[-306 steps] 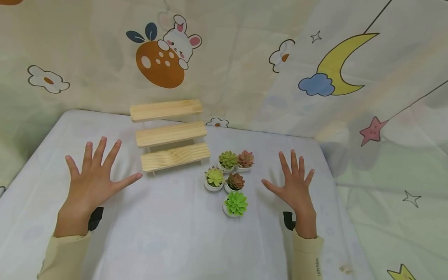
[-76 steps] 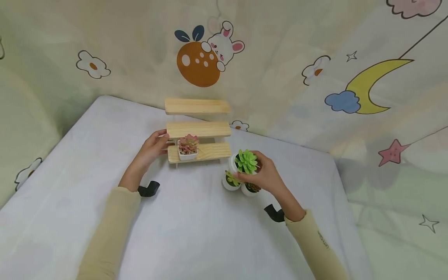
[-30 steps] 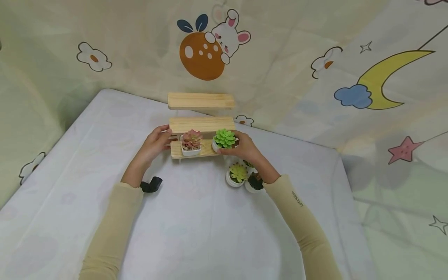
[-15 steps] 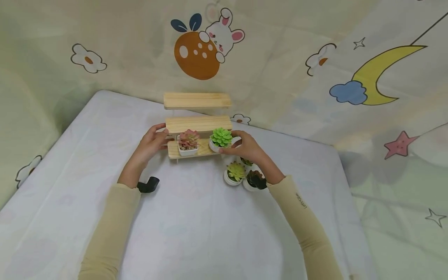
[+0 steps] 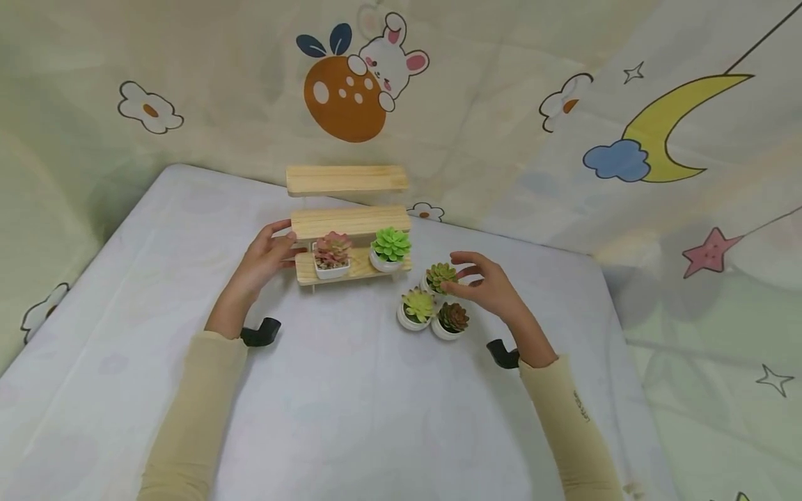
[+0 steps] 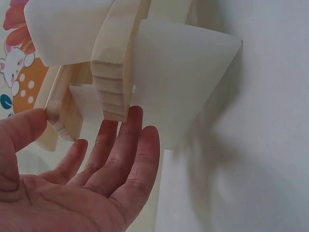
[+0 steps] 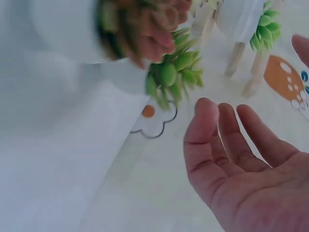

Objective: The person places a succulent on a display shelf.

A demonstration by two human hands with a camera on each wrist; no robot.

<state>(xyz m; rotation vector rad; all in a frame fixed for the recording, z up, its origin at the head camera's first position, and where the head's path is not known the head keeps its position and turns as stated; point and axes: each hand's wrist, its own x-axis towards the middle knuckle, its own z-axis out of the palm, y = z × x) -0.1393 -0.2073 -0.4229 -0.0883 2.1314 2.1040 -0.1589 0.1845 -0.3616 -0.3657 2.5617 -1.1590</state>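
A three-tier wooden shelf (image 5: 351,223) stands at the back of the table. At its left end my left hand (image 5: 266,254) touches it; in the left wrist view the thumb (image 6: 31,128) meets one plank's end and the loosely bent fingers (image 6: 130,169) lie by another. The bottom plank bears a pink succulent (image 5: 332,254) in a square white pot and a bright green succulent (image 5: 391,247) in a round one. My right hand (image 5: 491,285), thumb and fingers apart, hovers at the olive-green succulent (image 5: 441,277); contact is unclear. It holds nothing.
In front of the olive-green succulent stand a yellow-green succulent (image 5: 416,307) and a brown-red succulent (image 5: 452,320), both in round white pots. A white cloth (image 5: 351,403) covers the table. A printed curtain (image 5: 489,153) hangs right behind the shelf.
My right hand has released the bright green succulent on the bottom plank's right part and moved right to the remaining pots. Earlier the pink one came onto the plank. The left hand stays at the shelf.
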